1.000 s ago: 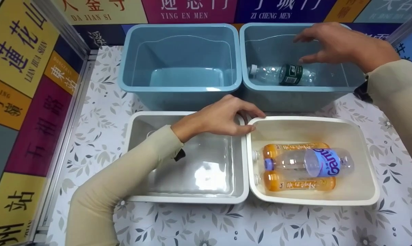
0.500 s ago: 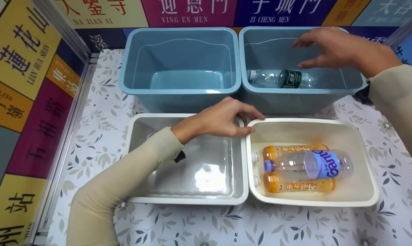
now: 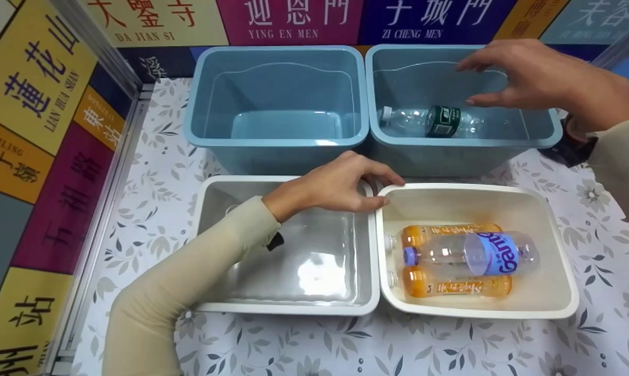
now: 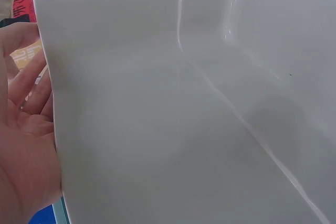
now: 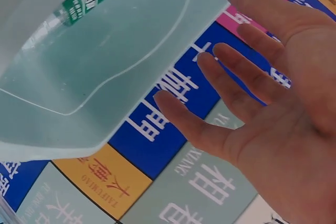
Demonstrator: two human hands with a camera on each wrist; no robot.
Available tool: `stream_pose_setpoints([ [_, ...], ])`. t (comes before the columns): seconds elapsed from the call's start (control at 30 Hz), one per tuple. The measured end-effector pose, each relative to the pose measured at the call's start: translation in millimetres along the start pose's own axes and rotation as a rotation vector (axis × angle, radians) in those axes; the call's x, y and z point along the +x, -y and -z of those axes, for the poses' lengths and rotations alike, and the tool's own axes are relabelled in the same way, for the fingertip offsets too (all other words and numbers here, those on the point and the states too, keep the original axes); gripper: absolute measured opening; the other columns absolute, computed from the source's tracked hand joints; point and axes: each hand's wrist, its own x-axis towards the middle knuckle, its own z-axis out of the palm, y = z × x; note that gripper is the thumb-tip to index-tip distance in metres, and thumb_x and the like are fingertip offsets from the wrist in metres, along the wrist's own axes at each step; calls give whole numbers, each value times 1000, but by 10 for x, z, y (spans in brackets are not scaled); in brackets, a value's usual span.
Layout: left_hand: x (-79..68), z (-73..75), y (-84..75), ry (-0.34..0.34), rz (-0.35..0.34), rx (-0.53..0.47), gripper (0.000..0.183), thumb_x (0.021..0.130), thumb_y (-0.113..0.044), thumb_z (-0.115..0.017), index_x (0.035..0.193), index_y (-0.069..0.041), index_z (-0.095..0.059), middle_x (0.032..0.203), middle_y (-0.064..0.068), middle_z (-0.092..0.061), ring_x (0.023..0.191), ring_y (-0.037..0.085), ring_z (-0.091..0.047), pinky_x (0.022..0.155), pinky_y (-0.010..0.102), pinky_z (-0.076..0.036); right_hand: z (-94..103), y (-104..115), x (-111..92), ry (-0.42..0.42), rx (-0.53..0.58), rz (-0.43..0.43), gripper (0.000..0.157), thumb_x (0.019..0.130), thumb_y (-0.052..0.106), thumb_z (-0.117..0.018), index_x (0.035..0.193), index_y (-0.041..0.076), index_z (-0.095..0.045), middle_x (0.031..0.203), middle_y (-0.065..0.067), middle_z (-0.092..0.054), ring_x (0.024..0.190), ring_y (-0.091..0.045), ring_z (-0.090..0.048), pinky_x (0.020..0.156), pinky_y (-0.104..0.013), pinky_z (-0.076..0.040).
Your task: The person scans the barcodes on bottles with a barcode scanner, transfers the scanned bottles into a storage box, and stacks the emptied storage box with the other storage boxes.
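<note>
My right hand (image 3: 541, 75) hovers over the right blue bin (image 3: 465, 142), thumb and fingers spread and holding nothing. On that bin's floor lies a clear plastic bottle (image 3: 442, 121) with a dark green label, apart from the hand. My left hand (image 3: 340, 183) reaches over the grey-white bin (image 3: 288, 308), its thumb and forefinger resting at the corner of the cream bin (image 3: 481, 314). In the left wrist view, its relaxed fingers lie beside a bin wall. The cream bin holds two orange-labelled bottles (image 3: 458, 288) with a clear purple-labelled bottle (image 3: 465, 254) on top.
Another blue bin (image 3: 275, 142) stands at the back left, touching the right one. All the bins stand on a flower-patterned tablecloth (image 3: 612, 313). Printed panels (image 3: 293, 21) close off the back and left side, with a metal rail (image 3: 105, 172) along the left.
My right hand has drawn slightly to the right above the blue bin, still spread. The left hand stays at the cream bin's corner. The head view has shifted a little.
</note>
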Motion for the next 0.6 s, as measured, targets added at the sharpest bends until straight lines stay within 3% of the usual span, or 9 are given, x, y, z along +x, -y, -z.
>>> stream_pose_setpoints([
  [0.33, 0, 2, -6, 0, 2, 2, 42, 96, -20, -74, 138, -15, -74, 125, -4, -79, 101, 0, -72, 92, 18, -60, 60, 152, -278, -20, -38, -62, 65, 97, 15, -81, 155, 4, -56, 151, -31, -56, 136, -56, -52, 100, -76, -53],
  [0.6, -8, -17, 6, -12, -6, 6, 42, 96, -21, -74, 137, -15, -75, 124, -4, -80, 100, 0, -72, 91, 19, -61, 61, 297, -419, -2, -30, -72, 62, 97, 19, -81, 154, 7, -58, 155, -28, -55, 141, -54, -51, 106, -77, -49],
])
